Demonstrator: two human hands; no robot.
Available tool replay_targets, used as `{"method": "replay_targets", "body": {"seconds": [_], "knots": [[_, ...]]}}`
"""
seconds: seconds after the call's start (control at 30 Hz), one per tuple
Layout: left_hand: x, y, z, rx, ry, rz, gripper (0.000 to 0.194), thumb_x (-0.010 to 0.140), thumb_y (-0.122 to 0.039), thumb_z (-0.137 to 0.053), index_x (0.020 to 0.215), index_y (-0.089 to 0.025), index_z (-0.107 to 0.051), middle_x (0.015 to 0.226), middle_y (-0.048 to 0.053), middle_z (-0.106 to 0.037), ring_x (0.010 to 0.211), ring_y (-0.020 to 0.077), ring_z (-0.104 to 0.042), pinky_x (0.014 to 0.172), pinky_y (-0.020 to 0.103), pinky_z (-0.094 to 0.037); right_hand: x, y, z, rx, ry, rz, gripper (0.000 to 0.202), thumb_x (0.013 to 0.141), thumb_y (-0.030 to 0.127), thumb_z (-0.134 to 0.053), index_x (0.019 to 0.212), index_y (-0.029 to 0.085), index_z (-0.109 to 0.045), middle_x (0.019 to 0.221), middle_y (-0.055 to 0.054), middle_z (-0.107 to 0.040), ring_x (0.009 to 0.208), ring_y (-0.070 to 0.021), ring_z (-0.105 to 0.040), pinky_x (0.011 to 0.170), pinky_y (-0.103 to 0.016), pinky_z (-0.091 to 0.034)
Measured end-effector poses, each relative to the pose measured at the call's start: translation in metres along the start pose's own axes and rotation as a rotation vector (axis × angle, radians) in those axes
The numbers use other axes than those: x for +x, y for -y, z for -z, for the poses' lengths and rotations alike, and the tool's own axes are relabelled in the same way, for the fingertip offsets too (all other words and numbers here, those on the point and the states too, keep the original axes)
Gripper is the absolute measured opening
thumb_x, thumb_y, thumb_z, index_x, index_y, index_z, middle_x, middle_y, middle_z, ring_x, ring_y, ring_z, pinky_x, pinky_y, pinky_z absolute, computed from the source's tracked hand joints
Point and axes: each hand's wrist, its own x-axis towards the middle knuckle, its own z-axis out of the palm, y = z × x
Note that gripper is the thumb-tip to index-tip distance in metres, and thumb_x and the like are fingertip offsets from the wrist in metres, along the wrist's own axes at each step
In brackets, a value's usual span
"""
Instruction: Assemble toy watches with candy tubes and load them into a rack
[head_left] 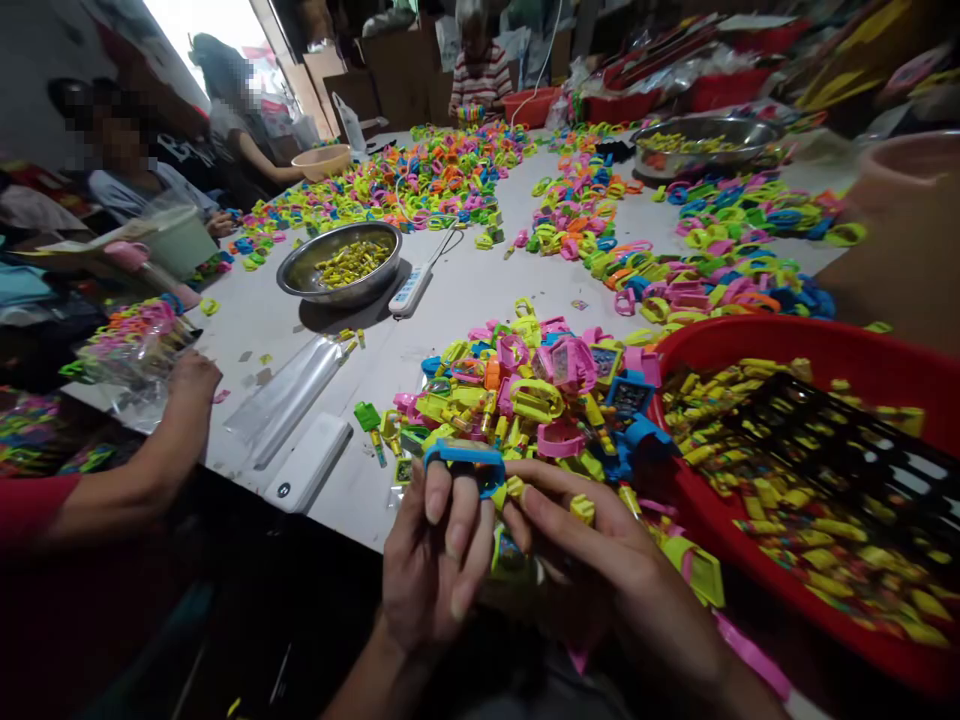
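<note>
At the table's near edge, my left hand (439, 545) is palm up, its fingers curled around a blue toy watch (465, 457). Beside it on the right, my right hand (592, 530) pinches a small yellow piece (515, 487) against the watch's right end. Another yellow piece (582, 508) sits at the fingers of my right hand. Just beyond both hands lies a mixed pile of pink, yellow, green and blue toy watches (525, 395), with small yellow-capped tubes among them.
A red basin (750, 335) of yellow pieces with a black crate (847, 450) stands at right. A metal bowl (341, 295), power strip (412, 290), plastic bags (289, 400) and white device (309, 462) lie left. A co-worker's arm (161, 450) reaches in; other people sit beyond.
</note>
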Motion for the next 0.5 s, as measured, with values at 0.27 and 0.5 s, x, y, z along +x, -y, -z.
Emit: {"method": "replay_targets", "body": {"seconds": [0.27,0.5], "knots": [[-0.001,0.004,0.001,0.117,0.056,0.019,0.042,0.113,-0.036,-0.039,0.075,-0.020,-0.048,0.060,-0.007,-0.028,0.036,0.0073,-0.022,0.037,0.014,-0.027,0.005,0.004,0.007,0.038,0.165,-0.018,0.057,0.091,0.053,-0.079,0.128,0.012,-0.065,0.065,0.002,-0.062,0.054,-0.0076,-0.035,0.053,-0.025,-0.018],[0.004,0.009,-0.002,0.096,0.144,0.053,0.044,0.114,-0.035,-0.038,0.073,-0.021,-0.030,0.058,-0.005,-0.020,0.035,0.0094,-0.019,0.033,0.021,-0.010,0.009,0.006,0.018,0.089,0.359,0.008,0.046,0.097,0.050,-0.074,0.124,0.016,-0.060,0.060,0.003,-0.063,0.044,-0.0049,-0.030,0.044,-0.020,-0.017]]}}
